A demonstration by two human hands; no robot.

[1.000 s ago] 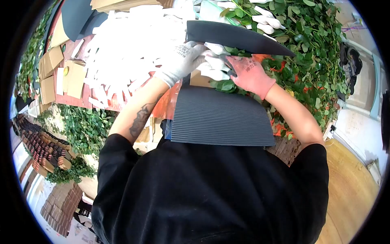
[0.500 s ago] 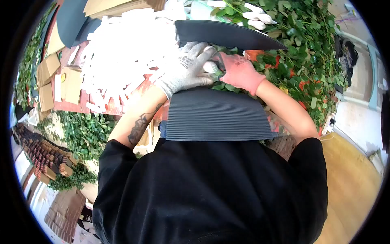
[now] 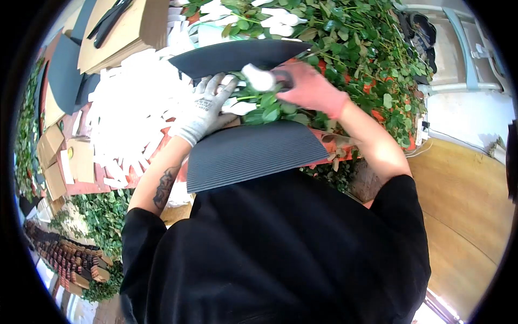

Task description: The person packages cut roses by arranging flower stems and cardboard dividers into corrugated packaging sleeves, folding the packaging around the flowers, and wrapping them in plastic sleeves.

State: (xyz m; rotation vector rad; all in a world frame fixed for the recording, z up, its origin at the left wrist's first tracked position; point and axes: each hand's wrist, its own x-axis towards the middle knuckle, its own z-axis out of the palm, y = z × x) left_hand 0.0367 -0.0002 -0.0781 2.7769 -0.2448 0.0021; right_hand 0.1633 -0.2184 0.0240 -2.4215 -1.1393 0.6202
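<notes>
My right hand (image 3: 312,89), in a pink glove, is closed around a leafy flower stem with a white-covered head (image 3: 258,79), blurred by motion. It is above a black corrugated sheet (image 3: 251,156), whose far end (image 3: 237,57) curls up. Inside the sheet lie green leaves (image 3: 271,110) and another white-covered flower head (image 3: 241,108). My left hand (image 3: 204,110), in a grey-white glove, rests at the left side of these flowers with its fingers spread. Whether its fingertips press on a stem is hidden.
A pile of white paper strips (image 3: 135,102) covers the table to the left. Many leafy stems (image 3: 356,59) are heaped at the right, and more white-covered heads (image 3: 280,21) lie behind the sheet. Cardboard (image 3: 116,48) with a black-handled tool on top stands at the back left.
My view has shifted, and the sheet now sits further left and turned. My hands have moved apart; the right one has drawn a white-covered flower to the right side of the sheet.
</notes>
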